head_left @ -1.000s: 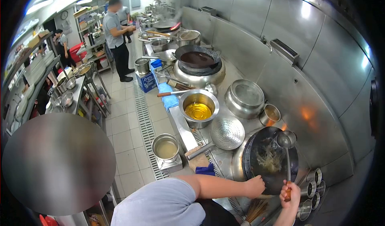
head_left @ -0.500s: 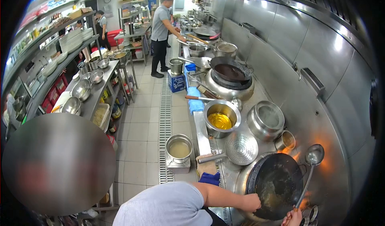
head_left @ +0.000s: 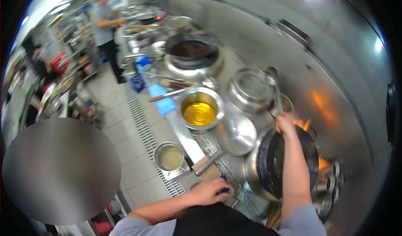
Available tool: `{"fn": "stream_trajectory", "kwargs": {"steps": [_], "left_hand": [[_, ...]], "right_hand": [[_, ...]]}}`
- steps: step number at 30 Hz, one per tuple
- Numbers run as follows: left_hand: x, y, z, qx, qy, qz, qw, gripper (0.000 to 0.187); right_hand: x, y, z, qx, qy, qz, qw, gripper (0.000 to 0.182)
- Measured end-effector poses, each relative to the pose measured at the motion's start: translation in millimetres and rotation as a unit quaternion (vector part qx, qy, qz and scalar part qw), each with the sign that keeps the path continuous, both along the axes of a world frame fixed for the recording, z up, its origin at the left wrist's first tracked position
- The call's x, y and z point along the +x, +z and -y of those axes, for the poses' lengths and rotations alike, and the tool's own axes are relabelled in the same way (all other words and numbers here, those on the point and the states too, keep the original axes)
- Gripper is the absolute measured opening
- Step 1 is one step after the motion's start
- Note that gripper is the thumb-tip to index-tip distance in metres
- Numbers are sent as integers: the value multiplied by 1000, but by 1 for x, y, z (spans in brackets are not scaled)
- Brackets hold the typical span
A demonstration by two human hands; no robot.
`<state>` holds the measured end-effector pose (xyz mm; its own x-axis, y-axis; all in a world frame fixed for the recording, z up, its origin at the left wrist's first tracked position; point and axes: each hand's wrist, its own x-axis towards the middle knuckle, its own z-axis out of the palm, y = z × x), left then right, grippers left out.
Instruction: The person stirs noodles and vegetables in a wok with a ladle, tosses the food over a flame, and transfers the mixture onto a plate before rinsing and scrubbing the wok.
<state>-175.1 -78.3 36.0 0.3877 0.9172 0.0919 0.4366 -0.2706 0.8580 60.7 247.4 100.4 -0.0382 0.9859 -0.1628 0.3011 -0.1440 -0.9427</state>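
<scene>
My right hand (head_left: 285, 125) is closed around the handle of a steel ladle (head_left: 279, 97), reaching across the wok. The ladle's bowl is up by a lidded-looking steel pot (head_left: 252, 89), over a small steel container (head_left: 287, 103). Below my forearm the black wok (head_left: 270, 164) sits on its burner, partly hidden by the arm, with flames at its far and right rims. At the counter's front edge, my left hand (head_left: 210, 193) has its fingers curled on a dark blue cloth (head_left: 225, 190). A perforated strainer (head_left: 238, 135) lies just beyond it.
A steel pot of yellow oil (head_left: 200, 112) stands beyond the strainer. On the left, a pot of cloudy liquid (head_left: 170, 158) stands low above the floor drain (head_left: 140, 123). Steel containers (head_left: 328, 185) cluster right of the wok. Another person (head_left: 106, 30) stands farther along the range.
My right hand has carried the ladle from the wok's near right side to its far side. My left hand has left the wok rim for the blue cloth. The view has turned.
</scene>
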Motion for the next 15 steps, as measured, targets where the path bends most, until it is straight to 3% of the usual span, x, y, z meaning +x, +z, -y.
{"fn": "stream_trajectory", "kwargs": {"steps": [3,5,6,8,9,11,15], "left_hand": [[-42,-2,16,-85,125,-23,988,33],[-65,-9,21,-77,136,-20,988,32],[-73,-10,19,-69,167,-18,983,32],[-84,-4,14,-76,161,-15,984,31],[-88,1,11,-82,162,-14,983,29],[-93,7,2,-72,142,-24,987,29],[-95,10,-13,-25,113,-13,993,29]], "right_hand": [[-24,-41,-34,3,-17,239,971,23],[-53,-40,-25,-53,-74,121,988,9],[-56,-37,-29,-51,-84,122,988,9],[-58,-33,-35,-195,-46,-161,966,12],[-56,-30,-38,-194,-55,-163,966,12],[-52,-10,-34,-297,-38,-495,816,11],[-48,11,6,-269,-30,-587,763,22]]}}
